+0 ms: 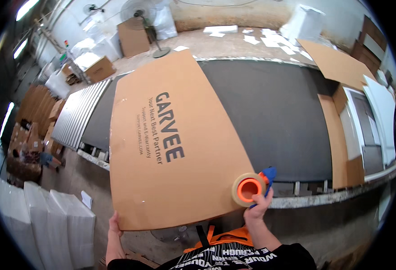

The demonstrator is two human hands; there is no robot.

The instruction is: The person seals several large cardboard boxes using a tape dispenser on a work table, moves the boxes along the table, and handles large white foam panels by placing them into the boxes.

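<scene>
My left hand (114,227) clamps the near corner of the large flat brown cardboard box (171,139), my right hand (257,204) grips the orange-cored tape dispenser (250,188) at its edge; no tape visibly applied.

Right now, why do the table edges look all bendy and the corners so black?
In the head view, the fisheye lens curves straight lines, so the dark table and the cardboard sheet bulge; the black corners lie outside the lens circle; bright window glare whitens the upper left; the tape dispenser in the right hand looks sharp.
</scene>
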